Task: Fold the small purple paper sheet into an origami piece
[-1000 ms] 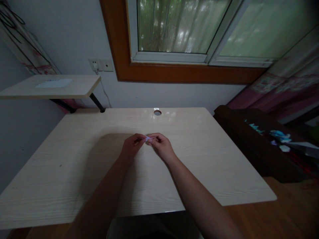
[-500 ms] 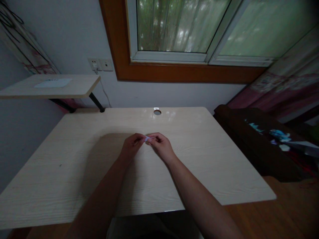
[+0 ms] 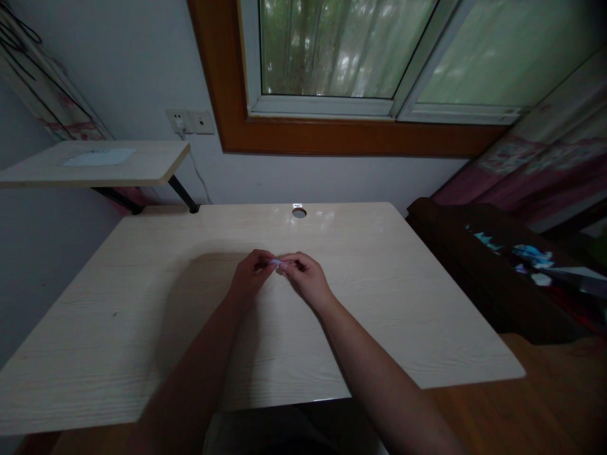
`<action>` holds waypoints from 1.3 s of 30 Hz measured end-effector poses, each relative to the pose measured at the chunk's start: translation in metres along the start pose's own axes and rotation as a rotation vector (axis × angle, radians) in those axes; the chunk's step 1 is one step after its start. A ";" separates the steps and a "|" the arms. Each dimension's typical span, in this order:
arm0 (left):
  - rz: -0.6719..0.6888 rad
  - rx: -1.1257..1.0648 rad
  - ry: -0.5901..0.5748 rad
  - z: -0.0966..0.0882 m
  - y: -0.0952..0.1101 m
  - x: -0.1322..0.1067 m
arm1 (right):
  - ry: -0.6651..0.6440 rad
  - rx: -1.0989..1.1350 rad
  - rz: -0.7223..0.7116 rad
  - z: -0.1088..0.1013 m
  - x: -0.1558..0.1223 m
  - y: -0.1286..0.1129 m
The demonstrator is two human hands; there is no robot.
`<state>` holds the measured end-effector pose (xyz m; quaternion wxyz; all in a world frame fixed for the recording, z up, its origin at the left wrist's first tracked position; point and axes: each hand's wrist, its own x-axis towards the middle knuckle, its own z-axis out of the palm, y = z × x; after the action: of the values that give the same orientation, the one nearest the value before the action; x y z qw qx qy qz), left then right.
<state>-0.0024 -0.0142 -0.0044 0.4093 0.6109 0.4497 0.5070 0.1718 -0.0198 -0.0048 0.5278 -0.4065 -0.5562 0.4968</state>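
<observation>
A small pale, whitish-lilac piece that looks like folded paper [image 3: 277, 262] is pinched between my two hands, above the middle of the light wooden desk [image 3: 379, 303]. My left hand [image 3: 251, 273] grips its left end between thumb and fingertips. On the other side, my right hand [image 3: 306, 275] holds the right end in a similar pinch. Most of the piece is covered by the fingers, so its full shape cannot be made out. Both forearms reach in from the front edge of the desk.
A raised shelf [image 3: 156, 165] on black legs stands at the back left, with a paper sheet [image 3: 99, 157] on it. Near the desk's back edge is a round cable hole [image 3: 299, 213]. Dark brown furniture [image 3: 455, 253] with several items stands to the right, below a curtain [image 3: 545, 145].
My left fingers have shifted slightly on the pale piece, and its visible part has changed shape a little. My right hand stays nearly still.
</observation>
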 end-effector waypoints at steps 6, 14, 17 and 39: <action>-0.053 -0.015 -0.019 0.000 -0.003 0.000 | 0.061 0.060 0.005 0.001 0.001 0.003; -0.078 -0.082 -0.008 -0.001 -0.001 0.000 | 0.083 0.119 0.054 0.001 0.003 -0.004; -0.074 -0.083 0.013 -0.001 -0.003 0.001 | 0.053 0.004 0.024 -0.001 0.003 -0.001; -0.095 0.078 -0.061 0.004 0.006 0.001 | 0.063 -0.222 -0.074 -0.005 0.004 0.006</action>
<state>0.0024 -0.0150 0.0008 0.4224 0.6196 0.4846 0.4503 0.1762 -0.0143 -0.0102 0.5147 -0.4569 -0.6055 0.3995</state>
